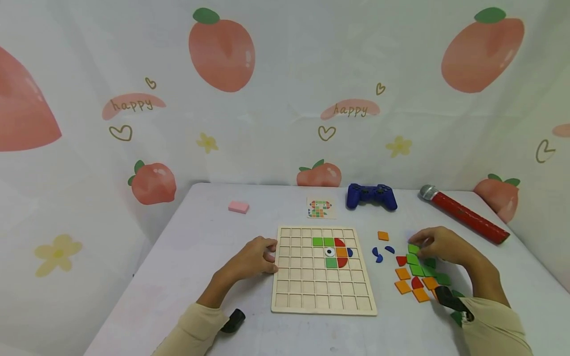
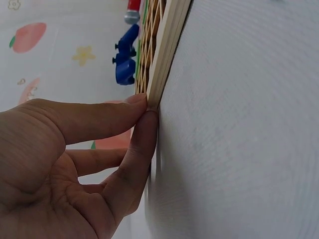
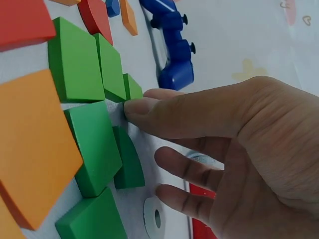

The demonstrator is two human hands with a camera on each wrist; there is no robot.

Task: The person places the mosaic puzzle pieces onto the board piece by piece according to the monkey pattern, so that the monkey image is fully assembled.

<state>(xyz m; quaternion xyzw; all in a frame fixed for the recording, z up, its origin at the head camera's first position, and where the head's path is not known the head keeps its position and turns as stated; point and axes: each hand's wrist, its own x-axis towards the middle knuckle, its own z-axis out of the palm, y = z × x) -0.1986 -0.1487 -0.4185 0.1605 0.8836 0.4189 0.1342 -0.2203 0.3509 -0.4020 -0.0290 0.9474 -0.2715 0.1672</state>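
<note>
A wooden grid board (image 1: 294, 301) lies mid-table, holding green squares, red quarter-circles, an orange square (image 1: 341, 252), a blue half-circle and a white eye tile (image 1: 329, 251) in its upper right part. My left hand (image 1: 256, 259) is at its left side; thumb and a finger pinch the rim (image 2: 162, 69). At the right, loose tiles lie in a cluster. My right hand (image 1: 443, 245) reaches over its far end, thumb and forefinger at a green square (image 3: 132, 87), pinching it. The other right fingers are loosely bent. A green quarter-circle (image 3: 128, 159) lies beneath them.
A pattern card (image 1: 321, 207) lies behind the board. Along the back are a pink block (image 1: 238, 207), a blue game controller (image 1: 371, 196) and a red microphone (image 1: 467, 215). Small blue pieces (image 1: 379, 258) and an orange square (image 1: 383, 236) sit between board and cluster.
</note>
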